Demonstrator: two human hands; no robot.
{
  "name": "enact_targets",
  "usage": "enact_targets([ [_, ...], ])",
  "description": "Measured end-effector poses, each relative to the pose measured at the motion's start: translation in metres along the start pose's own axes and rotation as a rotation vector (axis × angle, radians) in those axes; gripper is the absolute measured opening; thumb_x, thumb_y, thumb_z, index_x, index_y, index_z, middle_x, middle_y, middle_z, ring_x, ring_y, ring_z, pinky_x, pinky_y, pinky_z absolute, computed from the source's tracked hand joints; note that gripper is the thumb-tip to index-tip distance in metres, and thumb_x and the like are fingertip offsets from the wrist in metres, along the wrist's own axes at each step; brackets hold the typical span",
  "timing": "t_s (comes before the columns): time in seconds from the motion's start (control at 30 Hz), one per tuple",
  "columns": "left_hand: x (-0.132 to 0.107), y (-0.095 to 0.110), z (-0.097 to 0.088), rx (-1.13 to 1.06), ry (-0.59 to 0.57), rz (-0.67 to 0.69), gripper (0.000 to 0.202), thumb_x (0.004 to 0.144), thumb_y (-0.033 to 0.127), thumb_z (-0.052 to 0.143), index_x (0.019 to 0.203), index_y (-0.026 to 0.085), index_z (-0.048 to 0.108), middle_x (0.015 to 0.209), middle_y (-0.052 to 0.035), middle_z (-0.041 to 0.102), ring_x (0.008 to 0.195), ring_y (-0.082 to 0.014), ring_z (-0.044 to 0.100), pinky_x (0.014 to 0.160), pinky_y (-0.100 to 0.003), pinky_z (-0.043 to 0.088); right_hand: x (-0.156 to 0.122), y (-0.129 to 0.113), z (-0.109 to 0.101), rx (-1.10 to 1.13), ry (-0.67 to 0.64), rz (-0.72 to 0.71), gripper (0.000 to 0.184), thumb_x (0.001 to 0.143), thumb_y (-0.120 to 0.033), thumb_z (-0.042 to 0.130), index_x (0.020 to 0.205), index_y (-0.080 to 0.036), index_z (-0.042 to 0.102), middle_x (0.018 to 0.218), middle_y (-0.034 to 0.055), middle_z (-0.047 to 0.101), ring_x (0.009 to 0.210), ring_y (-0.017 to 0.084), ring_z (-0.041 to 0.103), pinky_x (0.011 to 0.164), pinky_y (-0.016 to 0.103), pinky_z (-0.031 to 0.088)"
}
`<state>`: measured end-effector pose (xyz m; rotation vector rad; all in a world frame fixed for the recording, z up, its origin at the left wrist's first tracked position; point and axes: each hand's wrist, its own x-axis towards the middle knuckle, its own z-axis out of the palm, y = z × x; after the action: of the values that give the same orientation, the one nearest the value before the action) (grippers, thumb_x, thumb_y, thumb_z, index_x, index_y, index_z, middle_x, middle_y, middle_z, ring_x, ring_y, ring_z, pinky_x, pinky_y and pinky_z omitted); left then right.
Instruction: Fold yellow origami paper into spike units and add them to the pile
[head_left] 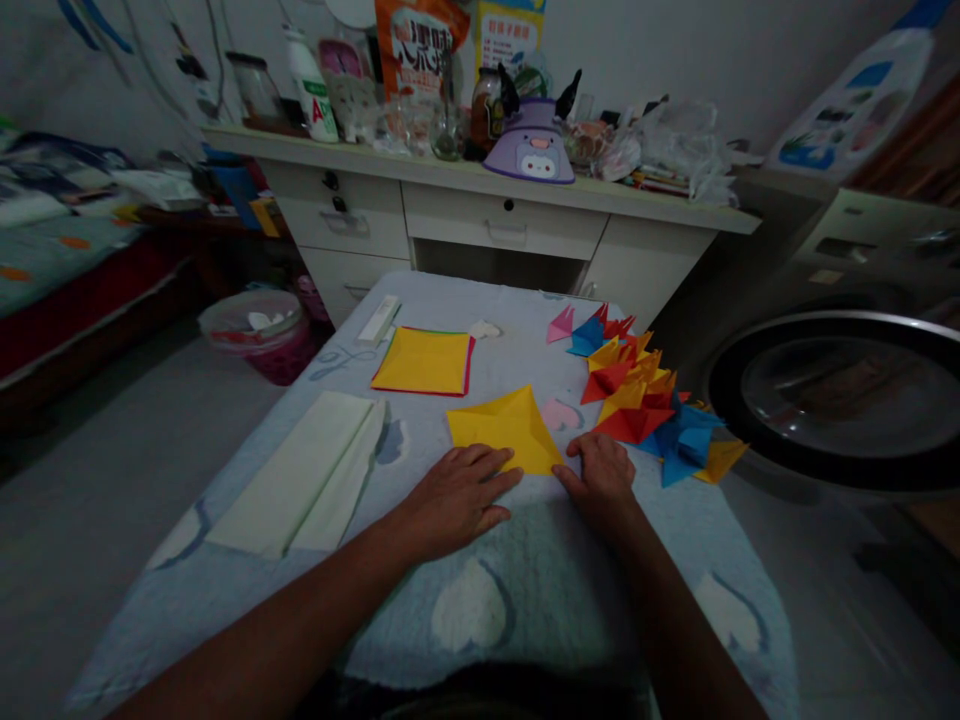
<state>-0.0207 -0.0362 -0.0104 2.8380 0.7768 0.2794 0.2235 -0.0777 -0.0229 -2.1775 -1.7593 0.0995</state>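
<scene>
A creased yellow sheet of origami paper (504,425) lies on the cloth-covered table before me. My left hand (466,497) rests palm down at its near left edge, the fingers stretched out and the fingertips on the paper. At the near right corner, my right hand (602,475) has its fingers curled and its thumb on the corner of the sheet. Just beyond, a stack of square coloured paper (422,360) has yellow on top and red showing at the edge. Several folded paper cranes (637,385) in red, yellow, blue and pink crowd the table's right side.
A folded pale sheet (300,475) lies on the left of the table (570,620), a small white box (379,320) behind it. A pink bucket (259,335) stands on the floor. Behind are a cluttered white cabinet (502,215) and, at right, a washing machine (847,270).
</scene>
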Motion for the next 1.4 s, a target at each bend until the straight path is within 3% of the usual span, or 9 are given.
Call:
enact_targets([
  [0.33, -0.001, -0.001, 0.002, 0.015, 0.016, 0.005, 0.049, 0.091, 0.044, 0.052, 0.138, 0.031, 0.045, 0.145, -0.0048, 0.045, 0.124, -0.0260, 0.043, 0.100, -0.041, 0.035, 0.003, 0.015, -0.011, 0.116, -0.044, 0.029, 0.020, 0.077, -0.028, 0.057, 0.096, -0.023, 0.058, 0.104, 0.0067, 0.058, 0.100, 0.028, 0.048, 0.085, 0.041, 0.034],
  [0.47, -0.001, -0.002, 0.002, 0.019, 0.006, 0.005, 0.049, 0.092, 0.044, 0.052, 0.138, 0.030, 0.045, 0.145, -0.0050, 0.045, 0.123, -0.0262, 0.043, 0.100, -0.041, 0.035, 0.003, 0.009, -0.019, 0.209, 0.116, 0.006, 0.019, 0.078, -0.024, 0.052, 0.096, -0.021, 0.057, 0.100, 0.0074, 0.058, 0.098, 0.027, 0.048, 0.085, 0.040, 0.035],
  [0.57, 0.000, -0.001, 0.002, 0.017, -0.001, 0.000, 0.050, 0.091, 0.044, 0.053, 0.138, 0.031, 0.044, 0.145, -0.0045, 0.045, 0.124, -0.0264, 0.043, 0.101, -0.042, 0.034, 0.000, -0.007, -0.020, 0.311, 0.227, -0.151, 0.014, 0.080, -0.019, 0.049, 0.092, -0.020, 0.056, 0.095, 0.0066, 0.060, 0.096, 0.024, 0.049, 0.088, 0.038, 0.036],
  [0.77, 0.002, 0.003, -0.002, 0.002, 0.004, -0.002, 0.049, 0.089, 0.041, 0.057, 0.135, 0.029, 0.046, 0.140, -0.0051, 0.049, 0.122, -0.0261, 0.044, 0.101, -0.042, 0.035, -0.007, -0.035, -0.010, 0.348, -0.036, -0.423, 0.023, 0.084, -0.010, 0.042, 0.091, -0.019, 0.061, 0.089, 0.0054, 0.064, 0.088, 0.020, 0.052, 0.083, 0.034, 0.037],
  [0.97, -0.001, 0.001, -0.004, 0.017, 0.044, -0.005, 0.037, 0.091, 0.036, 0.055, 0.126, 0.025, 0.053, 0.129, -0.0053, 0.057, 0.117, -0.0238, 0.048, 0.099, -0.039, 0.037, -0.011, -0.038, -0.007, 0.223, -0.135, -0.470, 0.035, 0.079, -0.004, 0.044, 0.101, -0.020, 0.066, 0.098, 0.0055, 0.063, 0.093, 0.020, 0.050, 0.082, 0.035, 0.033],
  [1.2, -0.010, -0.001, -0.015, 0.098, -0.007, -0.078, 0.020, 0.090, 0.028, 0.058, 0.107, 0.018, 0.060, 0.104, -0.0053, 0.064, 0.103, -0.0229, 0.055, 0.091, -0.039, 0.043, -0.013, -0.039, -0.011, 0.165, -0.161, -0.541, 0.027, 0.088, -0.022, 0.054, 0.113, -0.024, 0.065, 0.104, 0.0073, 0.059, 0.094, 0.022, 0.048, 0.082, 0.038, 0.032],
  [1.4, -0.022, 0.002, -0.016, 0.136, -0.026, -0.189, 0.020, 0.092, 0.021, 0.052, 0.109, 0.016, 0.060, 0.113, -0.0088, 0.063, 0.106, -0.0241, 0.055, 0.087, -0.039, 0.046, -0.013, -0.033, -0.013, 0.114, -0.193, -0.582, 0.034, 0.090, -0.037, 0.056, 0.124, -0.032, 0.062, 0.110, 0.0082, 0.056, 0.100, 0.024, 0.048, 0.085, 0.042, 0.033],
])
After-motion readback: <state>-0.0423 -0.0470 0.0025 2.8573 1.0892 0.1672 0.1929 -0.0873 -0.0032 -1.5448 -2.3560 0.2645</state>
